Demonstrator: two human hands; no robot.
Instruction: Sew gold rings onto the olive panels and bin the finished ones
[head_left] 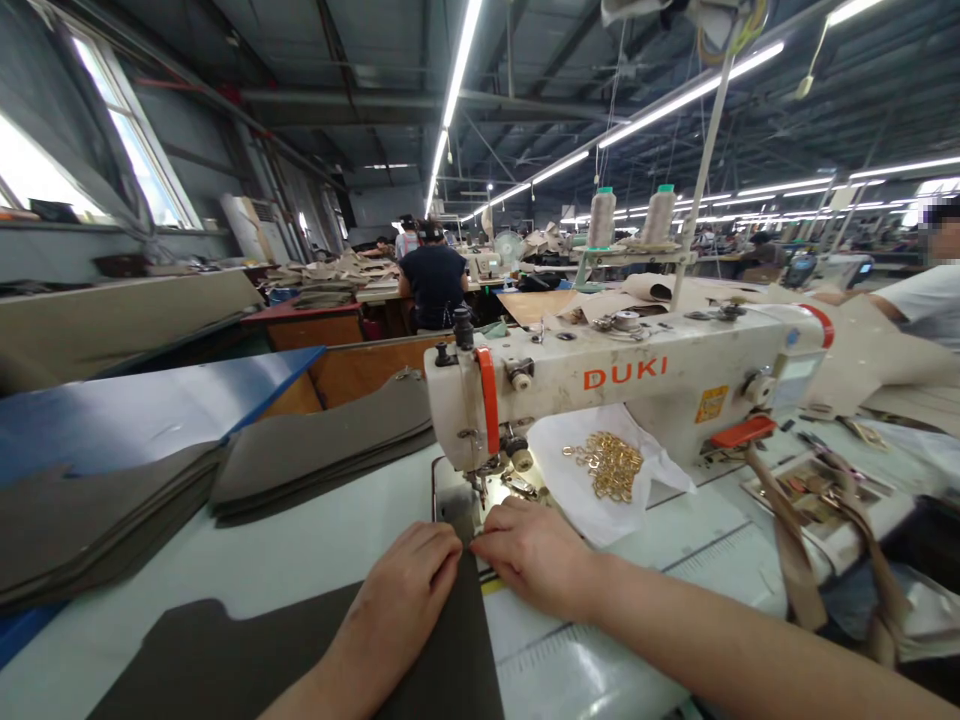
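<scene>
A dark grey-brown fabric panel (247, 655) lies on the sewing machine bed, its upper end reaching under the needle area. My left hand (405, 585) rests on this panel with fingers curled and pressed together at its edge. Close by, my right hand (534, 555) is closed in a pinch at the panel's right edge, just in front of the presser foot; what its fingertips hold is hidden. The white sewing machine (555, 375) stands right above both hands, with its needle (482, 488) lit by a small lamp.
Gold metal rings (611, 465) lie piled on a white cloth (555, 450) under the machine arm. Stacked dark panels (322, 450) sit at left. A parts tray (817, 495) with hanging straps (787, 540) is at right. Thread cones (602, 218) stand behind; co-workers (433, 275) sit farther off.
</scene>
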